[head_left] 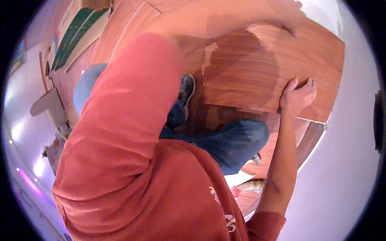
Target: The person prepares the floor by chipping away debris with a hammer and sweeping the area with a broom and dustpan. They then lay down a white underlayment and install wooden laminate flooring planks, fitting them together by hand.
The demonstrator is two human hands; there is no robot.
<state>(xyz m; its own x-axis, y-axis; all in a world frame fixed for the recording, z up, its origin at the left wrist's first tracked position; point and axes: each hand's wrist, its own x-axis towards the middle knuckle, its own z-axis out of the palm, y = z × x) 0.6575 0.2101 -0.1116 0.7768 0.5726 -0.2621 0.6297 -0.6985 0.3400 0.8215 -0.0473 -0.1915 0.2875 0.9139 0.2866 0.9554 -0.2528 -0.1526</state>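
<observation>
A wide reddish-brown wood-grain flooring board [241, 86] lies before me, its right end close to the white wall. My left arm reaches across to its far edge. There my left hand [292, 18] grips the edge, with one digit on top of the board; the other fingers are partly out of sight. My right hand [298, 98] is closed over the near edge, its bent fingers resting on the upper face. The underside of the board is hidden. I am crouching, with a dark shoe [186, 94] beside the board's left end.
More wood-grain planks [130, 28] lie at the far left, beside a long green and white carton [74, 36]. The white wall [341, 160] runs along the right. A pale object [252, 185] and a small metallic thing [256, 159] lie near my knee. Scraps [52, 106] sit at left.
</observation>
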